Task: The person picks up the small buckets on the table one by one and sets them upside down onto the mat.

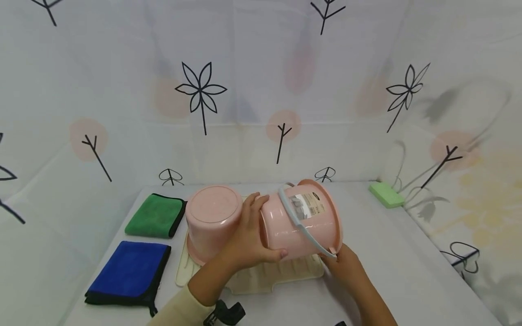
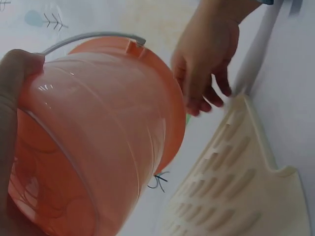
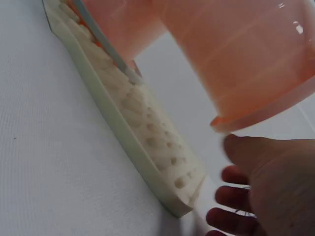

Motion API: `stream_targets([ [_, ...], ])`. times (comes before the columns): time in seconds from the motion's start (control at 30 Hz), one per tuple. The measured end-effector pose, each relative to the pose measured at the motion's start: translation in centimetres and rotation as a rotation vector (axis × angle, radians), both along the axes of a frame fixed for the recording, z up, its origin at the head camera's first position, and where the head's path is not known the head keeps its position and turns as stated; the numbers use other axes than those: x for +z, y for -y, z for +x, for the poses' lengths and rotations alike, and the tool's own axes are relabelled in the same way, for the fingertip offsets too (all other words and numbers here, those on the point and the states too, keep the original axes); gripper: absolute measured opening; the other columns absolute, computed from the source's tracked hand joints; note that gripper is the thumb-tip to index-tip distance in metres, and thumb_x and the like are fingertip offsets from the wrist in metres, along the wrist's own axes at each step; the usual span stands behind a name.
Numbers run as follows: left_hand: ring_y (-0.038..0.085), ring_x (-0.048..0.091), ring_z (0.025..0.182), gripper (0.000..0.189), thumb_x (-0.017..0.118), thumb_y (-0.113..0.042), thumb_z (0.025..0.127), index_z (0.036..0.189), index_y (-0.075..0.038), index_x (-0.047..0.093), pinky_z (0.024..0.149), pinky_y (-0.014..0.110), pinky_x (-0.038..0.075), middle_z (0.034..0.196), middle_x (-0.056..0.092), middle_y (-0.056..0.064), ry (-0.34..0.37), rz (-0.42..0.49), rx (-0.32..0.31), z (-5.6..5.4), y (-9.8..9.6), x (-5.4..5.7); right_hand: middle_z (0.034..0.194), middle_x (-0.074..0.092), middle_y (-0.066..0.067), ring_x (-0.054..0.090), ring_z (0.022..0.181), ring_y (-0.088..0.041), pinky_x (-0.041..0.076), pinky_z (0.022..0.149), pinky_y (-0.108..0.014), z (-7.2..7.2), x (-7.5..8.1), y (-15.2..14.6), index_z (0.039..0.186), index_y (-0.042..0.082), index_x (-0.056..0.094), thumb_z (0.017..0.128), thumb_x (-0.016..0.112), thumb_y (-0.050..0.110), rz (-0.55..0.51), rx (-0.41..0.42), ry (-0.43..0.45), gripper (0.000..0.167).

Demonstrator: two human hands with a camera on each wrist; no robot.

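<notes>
My left hand (image 1: 249,237) grips a pink bucket (image 1: 281,228) around its base end, tipped on its side with the rim toward the right. The bucket has a paper label (image 1: 307,206) and a pale grey handle (image 1: 291,210). Just below the rim is my right hand (image 1: 347,268); in the right wrist view its fingers (image 3: 234,197) are loosely bent with nothing between them, the thumb right by the rim. A second pink bucket (image 1: 214,206) stands upside down on a cream draining tray (image 1: 269,276), beside my left hand.
Folded green cloth (image 1: 155,215) and blue cloth (image 1: 126,269), both black-edged, lie on the left of the white table (image 1: 408,271). A light green sponge (image 1: 386,194) sits at the back right edge. Behind hangs a patterned white curtain (image 1: 244,149).
</notes>
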State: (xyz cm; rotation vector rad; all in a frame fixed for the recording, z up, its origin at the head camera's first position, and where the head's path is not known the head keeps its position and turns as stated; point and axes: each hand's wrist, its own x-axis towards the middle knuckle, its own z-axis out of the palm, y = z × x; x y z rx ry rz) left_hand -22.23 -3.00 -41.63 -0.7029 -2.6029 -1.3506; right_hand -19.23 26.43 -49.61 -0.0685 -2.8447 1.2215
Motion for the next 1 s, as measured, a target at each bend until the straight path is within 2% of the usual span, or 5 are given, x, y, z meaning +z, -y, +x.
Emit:
stream_targets([
  [0.13,0.037,0.036,0.147,0.128,0.092,-0.060,0.060,0.160,-0.053,0.014,0.104,0.055,0.052,0.171,0.009,-0.004,-0.064,-0.088,0.011,0.3,0.2,1.3,0.125,0.070,-0.003,0.066,0.115,-0.025,0.055,0.094,-0.045,-0.2,-0.8,0.4,0.143,0.019,0.057,0.091,0.083,0.033,0.021,0.129,-0.017,0.060],
  [0.3,0.036,0.032,0.150,0.128,0.092,-0.061,0.060,0.162,-0.050,0.014,0.104,0.058,0.052,0.172,0.007,0.000,-0.144,-0.155,-0.008,0.4,0.3,2.5,0.129,0.070,0.001,0.062,0.123,-0.021,0.050,0.106,-0.051,-0.3,-1.1,0.7,0.134,0.021,0.065,0.074,0.094,0.020,0.067,0.212,-0.112,0.067],
  [0.5,0.031,0.026,0.153,0.129,0.092,-0.063,0.060,0.162,-0.048,0.014,0.105,0.057,0.051,0.171,0.007,0.002,-0.207,-0.226,-0.021,0.3,0.4,3.8,0.100,0.067,0.005,0.058,0.096,-0.017,0.052,0.086,-0.040,0.3,-0.8,0.6,0.129,0.023,0.071,0.069,0.098,0.027,0.238,0.286,-0.129,0.066],
  [0.77,0.032,0.029,0.151,0.128,0.091,-0.067,0.060,0.162,-0.044,0.018,0.101,0.056,0.055,0.171,0.008,0.006,-0.298,-0.302,-0.026,0.3,0.6,6.6,0.133,0.066,-0.013,0.058,0.125,-0.041,0.048,0.104,-0.061,1.0,-0.7,0.4,0.136,0.003,0.067,0.075,0.094,0.034,0.264,0.286,-0.088,0.074],
  [1.0,0.035,0.030,0.148,0.127,0.088,-0.070,0.061,0.163,-0.040,0.018,0.103,0.056,0.053,0.169,0.014,0.013,-0.410,-0.435,-0.019,-0.4,0.6,7.8,0.149,0.057,-0.021,0.050,0.135,-0.051,0.043,0.109,-0.067,1.1,-0.9,0.1,0.140,0.001,0.063,0.079,0.092,0.035,0.238,0.299,-0.075,0.075],
])
